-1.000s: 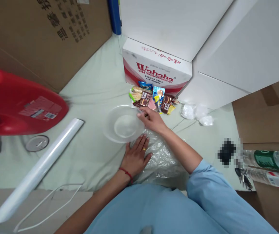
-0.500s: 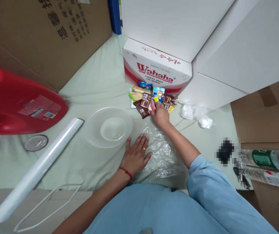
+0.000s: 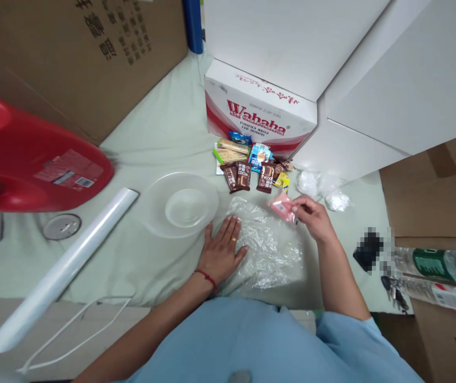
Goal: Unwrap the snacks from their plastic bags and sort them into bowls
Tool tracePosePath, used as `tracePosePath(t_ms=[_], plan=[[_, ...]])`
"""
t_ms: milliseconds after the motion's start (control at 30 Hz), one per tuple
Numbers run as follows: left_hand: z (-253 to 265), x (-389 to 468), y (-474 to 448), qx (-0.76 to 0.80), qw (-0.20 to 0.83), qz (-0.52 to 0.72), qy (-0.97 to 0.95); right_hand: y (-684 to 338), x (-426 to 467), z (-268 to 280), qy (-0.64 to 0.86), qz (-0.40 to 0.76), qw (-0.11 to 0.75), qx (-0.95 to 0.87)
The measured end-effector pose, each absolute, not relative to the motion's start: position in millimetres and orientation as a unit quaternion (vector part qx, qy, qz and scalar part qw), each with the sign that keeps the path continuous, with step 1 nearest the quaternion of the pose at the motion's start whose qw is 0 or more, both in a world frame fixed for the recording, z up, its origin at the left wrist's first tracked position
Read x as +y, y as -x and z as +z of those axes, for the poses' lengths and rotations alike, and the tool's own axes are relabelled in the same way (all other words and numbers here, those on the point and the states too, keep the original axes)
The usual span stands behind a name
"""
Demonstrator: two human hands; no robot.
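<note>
My right hand (image 3: 313, 215) pinches a small pink snack packet (image 3: 283, 206) by its edge, above the far right part of a clear plastic sheet or bag (image 3: 268, 255). Flat on the near left side of that plastic lies my left hand (image 3: 222, 250), fingers spread. Beyond both hands is a heap of wrapped snacks: brown cocoa packets (image 3: 267, 177), a blue packet (image 3: 260, 156), long yellowish packs (image 3: 231, 154) and a small yellow one (image 3: 283, 181). A translucent round bowl (image 3: 152, 205) stands just left of my left hand's fingertips.
Behind the snacks stands a white-and-red water carton (image 3: 262, 114). Crumpled clear plastic (image 3: 337, 199) lies right of them. On the left are a white roll (image 3: 60, 271), a round metal lid (image 3: 61, 226) and a red jug (image 3: 44, 154). Bottles (image 3: 437, 264) and keys (image 3: 394, 291) lie far right.
My right hand has drawn back from the snack heap, toward me and to the right, bringing out the pink packet. My left hand stays flat on the plastic.
</note>
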State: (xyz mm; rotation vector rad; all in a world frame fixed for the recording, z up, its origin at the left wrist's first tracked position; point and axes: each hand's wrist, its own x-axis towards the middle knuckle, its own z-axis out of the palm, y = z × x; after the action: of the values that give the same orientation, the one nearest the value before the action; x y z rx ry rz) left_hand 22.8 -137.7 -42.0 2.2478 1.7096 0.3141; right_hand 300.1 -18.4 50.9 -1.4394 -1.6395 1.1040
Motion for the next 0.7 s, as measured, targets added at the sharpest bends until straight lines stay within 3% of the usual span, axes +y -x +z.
tracePosePath(t_ms=[167, 333, 467, 700], plan=[[-41.0, -137.3, -22.2, 0.59, 0.136, 0.1, -0.79, -289.6, -65.7, 51.2, 0.444, 0.473, 0.2, -0.734], [-42.2, -136.7, -23.2, 0.586, 0.111, 0.107, -0.795, -262.5, -89.3, 20.1, 0.478, 0.326, 0.146, -0.802], [-42.6, -138.2, -16.9, 0.583, 0.109, 0.111, -0.798, -255.2, -105.4, 8.7, 0.467, 0.278, 0.065, -0.837], [-41.5, -144.3, 10.6, 0.557, 0.108, 0.102, -0.817, -274.5, -120.6, 6.9, 0.501, 0.264, 0.058, -0.822]])
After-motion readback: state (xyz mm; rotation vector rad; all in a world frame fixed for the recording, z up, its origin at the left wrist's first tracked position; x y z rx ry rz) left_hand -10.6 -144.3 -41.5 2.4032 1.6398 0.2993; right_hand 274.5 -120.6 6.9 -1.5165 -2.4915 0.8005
